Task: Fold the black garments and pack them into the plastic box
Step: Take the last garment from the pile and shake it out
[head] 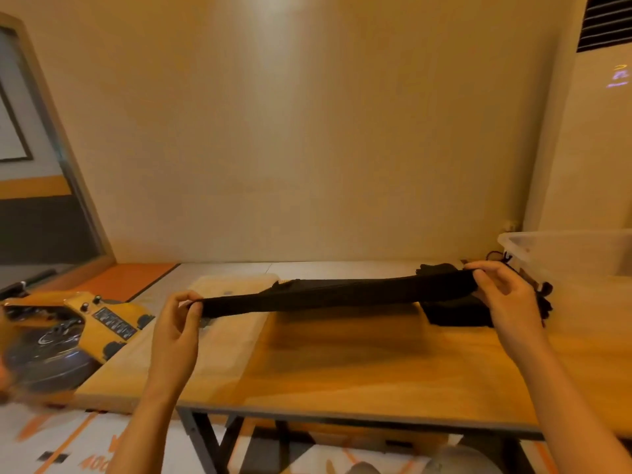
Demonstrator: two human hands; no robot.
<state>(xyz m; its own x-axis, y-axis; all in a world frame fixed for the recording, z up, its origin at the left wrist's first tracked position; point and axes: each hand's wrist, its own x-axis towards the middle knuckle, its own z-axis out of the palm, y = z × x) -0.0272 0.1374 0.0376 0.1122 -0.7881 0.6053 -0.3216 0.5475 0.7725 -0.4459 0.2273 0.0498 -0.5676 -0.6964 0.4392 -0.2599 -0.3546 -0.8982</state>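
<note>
- Head view: a black garment (335, 294) is pulled taut in the air between both hands. It runs left to right above the wooden tabletop (359, 364).
- The left hand (176, 323) pinches the garment's narrow left end, and its grip is closed tight on the cloth between thumb and curled fingers.
- The right hand (502, 295) holds the broader right end, its grip closed on the same garment with the fingers curled over the top edge.
- The garment is bunched into a long band, thin at the left hand and widening toward the right hand.
- A pile of black cloth (458, 314) lies on the tabletop behind and below the right hand, which partly hides it.
- The clear plastic box (574, 254) stands at the far right of the tabletop, near the pile. Its inside cannot be made out.
- A pale board (232, 333) lies on the left part of the tabletop, under the garment's left end.
- A yellow machine (85, 323) sits to the left of the tabletop, blurred at the frame edge.
- A tall white unit (595, 148) stands in the right corner behind the box.
</note>
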